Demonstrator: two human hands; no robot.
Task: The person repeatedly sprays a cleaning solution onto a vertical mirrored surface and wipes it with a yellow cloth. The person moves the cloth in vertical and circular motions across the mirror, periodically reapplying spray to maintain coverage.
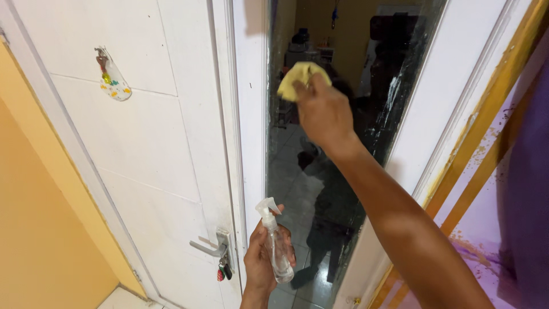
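Observation:
My right hand presses a yellow cloth against the upper part of a tall narrow mirror set in a white frame. Whitish smears streak the glass to the right of the cloth. Lower down, my left hand grips a small clear spray bottle with a white trigger nozzle, held upright in front of the mirror's bottom left edge. The mirror reflects a dim tiled room and a dark figure.
A white door stands left of the mirror, with a metal lever handle and keys hanging from its lock. A small colourful pouch hangs on the door. Yellow wall at left, purple and gold wall at right.

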